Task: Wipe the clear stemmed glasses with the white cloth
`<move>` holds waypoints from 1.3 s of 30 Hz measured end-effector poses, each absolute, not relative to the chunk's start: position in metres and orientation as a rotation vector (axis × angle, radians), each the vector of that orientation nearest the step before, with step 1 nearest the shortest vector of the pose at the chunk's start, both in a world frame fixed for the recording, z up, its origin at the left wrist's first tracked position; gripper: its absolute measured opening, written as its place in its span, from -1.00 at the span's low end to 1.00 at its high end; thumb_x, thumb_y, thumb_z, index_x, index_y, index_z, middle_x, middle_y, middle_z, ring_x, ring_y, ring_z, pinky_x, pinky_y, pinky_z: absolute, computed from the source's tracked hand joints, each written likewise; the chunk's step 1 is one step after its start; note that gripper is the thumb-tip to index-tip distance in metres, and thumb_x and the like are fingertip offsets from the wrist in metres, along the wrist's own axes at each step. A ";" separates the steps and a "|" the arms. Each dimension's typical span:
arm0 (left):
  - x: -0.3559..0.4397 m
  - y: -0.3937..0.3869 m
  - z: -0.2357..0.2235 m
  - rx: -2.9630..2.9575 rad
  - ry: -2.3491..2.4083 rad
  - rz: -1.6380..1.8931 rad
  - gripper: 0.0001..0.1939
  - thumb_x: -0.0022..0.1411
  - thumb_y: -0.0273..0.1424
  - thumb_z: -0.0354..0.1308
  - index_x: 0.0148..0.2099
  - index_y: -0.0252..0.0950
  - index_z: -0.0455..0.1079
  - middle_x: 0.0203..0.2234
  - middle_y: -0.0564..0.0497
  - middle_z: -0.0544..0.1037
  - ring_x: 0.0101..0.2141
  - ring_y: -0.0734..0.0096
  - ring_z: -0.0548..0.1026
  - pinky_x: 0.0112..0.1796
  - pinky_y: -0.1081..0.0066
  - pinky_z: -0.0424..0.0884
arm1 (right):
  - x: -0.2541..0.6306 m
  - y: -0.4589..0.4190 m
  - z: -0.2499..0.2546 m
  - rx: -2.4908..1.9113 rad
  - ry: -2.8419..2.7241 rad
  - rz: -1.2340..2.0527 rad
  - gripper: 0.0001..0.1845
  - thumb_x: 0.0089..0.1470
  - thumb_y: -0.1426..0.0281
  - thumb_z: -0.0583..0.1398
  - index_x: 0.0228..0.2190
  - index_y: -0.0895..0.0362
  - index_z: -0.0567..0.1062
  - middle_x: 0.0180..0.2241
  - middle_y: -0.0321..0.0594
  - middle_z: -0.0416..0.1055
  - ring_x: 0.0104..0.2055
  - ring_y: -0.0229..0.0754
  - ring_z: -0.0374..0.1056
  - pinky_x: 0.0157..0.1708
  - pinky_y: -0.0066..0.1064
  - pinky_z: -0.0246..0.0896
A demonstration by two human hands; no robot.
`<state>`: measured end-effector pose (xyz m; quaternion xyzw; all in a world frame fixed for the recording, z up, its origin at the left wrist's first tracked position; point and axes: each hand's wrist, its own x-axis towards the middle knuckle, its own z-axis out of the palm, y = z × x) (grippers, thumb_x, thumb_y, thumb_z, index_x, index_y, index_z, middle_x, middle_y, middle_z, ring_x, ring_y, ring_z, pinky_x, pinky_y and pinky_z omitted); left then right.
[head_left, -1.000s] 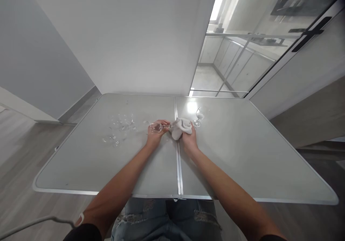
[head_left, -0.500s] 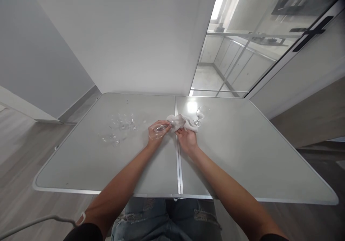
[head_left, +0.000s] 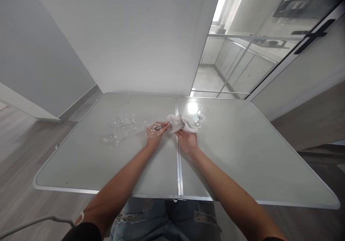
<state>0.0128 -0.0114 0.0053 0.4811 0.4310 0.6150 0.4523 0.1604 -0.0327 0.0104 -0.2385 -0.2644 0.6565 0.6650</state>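
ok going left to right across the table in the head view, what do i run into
Cluster of clear glasses → left hand with a stemmed glass → white cloth → lone stemmed glass

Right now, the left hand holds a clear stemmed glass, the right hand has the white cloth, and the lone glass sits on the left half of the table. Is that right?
Not quite: the head view shows the lone glass on the right half of the table. The left hand does hold a clear stemmed glass, and the right hand has the white cloth.
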 end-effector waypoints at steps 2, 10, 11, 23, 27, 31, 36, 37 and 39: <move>0.013 -0.011 0.004 1.229 1.028 1.469 -0.76 -0.03 -0.24 0.47 -0.33 -0.24 0.60 -0.30 -0.08 0.64 -0.23 0.21 0.61 -0.11 0.20 0.50 | 0.161 -0.032 0.010 -0.560 -0.595 1.464 -0.71 0.09 0.25 0.29 -0.11 -0.03 0.55 -0.07 -0.26 0.57 0.05 -0.09 0.46 0.07 -0.20 0.39; 0.012 -0.012 0.010 1.178 1.058 1.470 -0.77 -0.02 -0.22 0.46 -0.32 -0.21 0.60 -0.29 -0.06 0.65 -0.20 0.23 0.60 -0.08 0.22 0.50 | 0.158 -0.036 0.016 -0.603 -0.654 1.460 -0.66 0.05 0.28 0.32 -0.09 0.02 0.55 0.01 -0.23 0.54 0.07 -0.05 0.45 0.05 -0.18 0.42; 0.012 -0.013 0.011 1.183 1.035 1.459 -0.77 -0.03 -0.23 0.46 -0.33 -0.22 0.60 -0.30 -0.05 0.65 -0.21 0.23 0.60 -0.09 0.23 0.51 | 0.158 -0.037 0.017 -0.590 -0.654 1.441 -0.66 0.05 0.28 0.32 -0.09 0.01 0.55 0.01 -0.22 0.54 0.07 -0.05 0.45 0.05 -0.19 0.41; 0.013 -0.014 0.009 1.212 1.032 1.442 -0.76 -0.06 -0.21 0.48 -0.38 -0.22 0.59 -0.34 -0.04 0.64 -0.25 0.27 0.60 -0.14 0.26 0.52 | 0.157 -0.041 0.026 -0.654 -0.702 1.468 -0.67 0.02 0.28 0.32 -0.12 0.02 0.58 -0.04 -0.21 0.55 0.03 -0.07 0.45 -0.02 -0.25 0.41; 0.013 -0.014 0.010 1.165 1.057 1.451 -0.75 -0.05 -0.23 0.47 -0.34 -0.25 0.59 -0.34 -0.06 0.65 -0.27 0.28 0.60 -0.13 0.26 0.51 | 0.159 -0.040 0.022 -0.754 -0.737 1.441 -0.64 -0.03 0.25 0.35 -0.15 0.05 0.57 -0.08 -0.18 0.56 -0.04 -0.04 0.46 -0.12 -0.23 0.43; 0.010 -0.009 0.003 1.176 1.002 1.423 -0.76 -0.09 -0.26 0.48 -0.38 -0.24 0.57 -0.38 -0.02 0.63 -0.32 0.30 0.59 -0.22 0.33 0.50 | 0.163 -0.040 0.021 -0.791 -0.983 1.184 -0.66 -0.11 0.31 0.41 -0.23 0.03 0.56 -0.17 -0.25 0.53 -0.07 -0.09 0.43 0.01 -0.25 0.34; 0.010 -0.004 -0.006 1.080 0.938 1.356 -0.79 -0.11 -0.31 0.44 -0.42 -0.28 0.54 -0.50 0.02 0.59 -0.46 0.39 0.52 -0.38 0.41 0.44 | 0.172 -0.041 0.029 -0.780 -1.453 1.037 -0.70 -0.12 0.35 0.40 -0.25 -0.02 0.60 0.11 -0.22 0.36 0.16 -0.03 0.29 0.23 -0.19 0.13; 0.011 -0.004 -0.006 1.049 0.940 1.338 -0.79 -0.12 -0.32 0.44 -0.43 -0.29 0.53 -0.52 0.02 0.58 -0.48 0.40 0.50 -0.40 0.41 0.43 | 0.175 -0.041 0.030 -0.779 -1.526 1.021 -0.69 -0.12 0.35 0.40 -0.24 -0.03 0.60 0.11 -0.21 0.35 0.15 -0.03 0.29 0.22 -0.18 0.14; 0.012 -0.004 -0.005 1.006 0.942 1.326 -0.78 -0.14 -0.33 0.44 -0.43 -0.30 0.52 -0.54 0.03 0.57 -0.51 0.43 0.48 -0.41 0.42 0.42 | 0.178 -0.040 0.030 -0.783 -1.616 1.002 -0.67 -0.12 0.35 0.40 -0.22 -0.04 0.61 0.09 -0.16 0.35 0.09 -0.04 0.33 0.16 -0.19 0.20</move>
